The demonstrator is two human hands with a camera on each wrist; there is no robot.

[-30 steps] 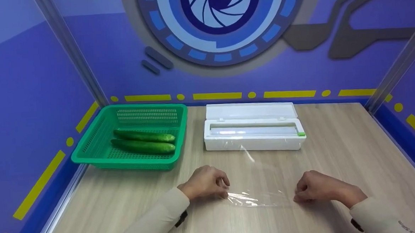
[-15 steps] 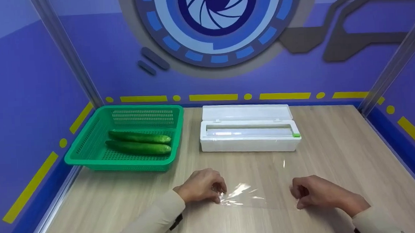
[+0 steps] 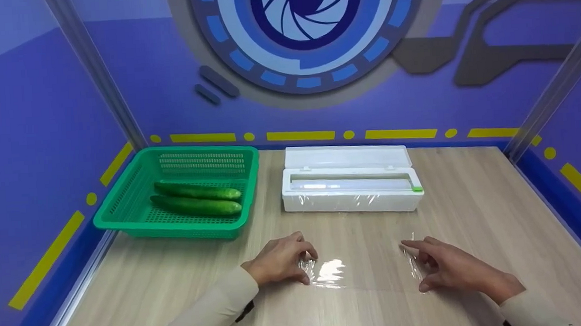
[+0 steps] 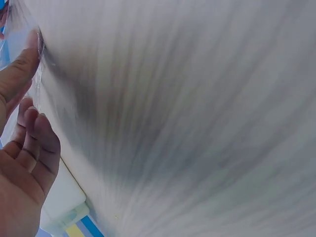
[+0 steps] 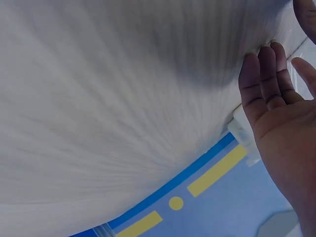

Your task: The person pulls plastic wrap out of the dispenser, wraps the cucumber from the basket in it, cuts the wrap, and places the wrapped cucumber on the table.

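Apparently, clear film (image 3: 332, 272) runs nearward from the crosswise white box (image 3: 349, 202).

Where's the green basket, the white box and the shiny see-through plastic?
Green basket (image 3: 172, 226): head view, front rim.
White box (image 3: 347, 157): head view, open lid.
See-through plastic (image 3: 331, 271): head view, bright shiny patch.
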